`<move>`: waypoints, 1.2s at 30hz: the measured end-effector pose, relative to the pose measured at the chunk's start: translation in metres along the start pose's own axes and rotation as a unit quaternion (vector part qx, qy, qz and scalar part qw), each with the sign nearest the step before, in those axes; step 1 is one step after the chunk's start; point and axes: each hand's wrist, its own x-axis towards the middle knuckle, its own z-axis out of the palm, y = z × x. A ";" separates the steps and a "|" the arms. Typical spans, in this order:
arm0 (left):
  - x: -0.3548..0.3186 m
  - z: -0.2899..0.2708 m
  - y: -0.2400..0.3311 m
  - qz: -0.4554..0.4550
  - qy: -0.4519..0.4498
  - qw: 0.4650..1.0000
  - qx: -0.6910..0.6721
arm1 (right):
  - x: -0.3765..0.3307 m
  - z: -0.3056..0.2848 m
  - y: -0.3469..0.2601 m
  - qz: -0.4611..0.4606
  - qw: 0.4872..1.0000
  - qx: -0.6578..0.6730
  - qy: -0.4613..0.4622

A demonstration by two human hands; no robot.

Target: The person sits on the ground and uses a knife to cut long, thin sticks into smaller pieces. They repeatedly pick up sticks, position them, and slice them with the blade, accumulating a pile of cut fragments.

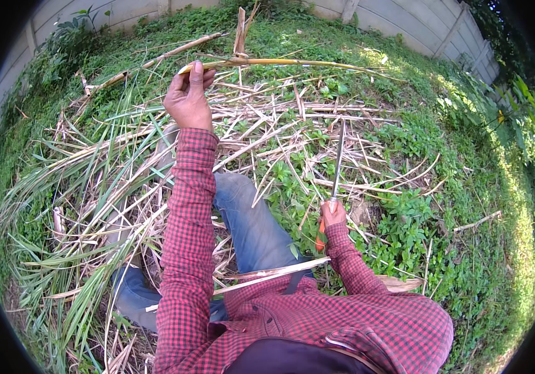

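Note:
My left hand [187, 103], arm stretched far forward, pinches the left end of a long, thin yellow stalk [286, 62]. The stalk runs level to the right and tapers, with a dry brown leaf sheath [240, 34] standing up behind it. Lower and to the right, my right hand [334, 215] is closed round the orange handle of a long-bladed knife [339, 156]. Its narrow blade points forward, well apart from the stalk. A pale, dry strip of stalk [280, 272] lies across my lap.
Dry stalks and strips [267, 118] litter the ground ahead. Long green leaves [86, 287] are heaped at the left, and a thicker cane [183, 47] lies far left. Low green plants [404, 206] grow on the right. A pale panel wall [404, 22] stands behind.

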 end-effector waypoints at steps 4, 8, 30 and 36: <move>0.004 0.000 -0.002 0.023 0.008 0.999 0.034 | -0.015 -0.026 -0.114 -0.176 0.979 0.078 -0.062; 0.002 0.002 -0.002 0.016 0.012 0.999 0.034 | -0.025 -0.027 -0.237 -0.339 0.933 -0.082 -0.090; -0.017 -0.001 -0.019 -0.002 0.016 0.998 0.053 | -0.030 0.019 -0.349 -0.523 0.826 -0.154 -0.142; -0.024 0.014 -0.037 -0.031 0.033 0.998 0.039 | 0.029 0.005 -0.289 -0.431 0.780 -0.435 -0.128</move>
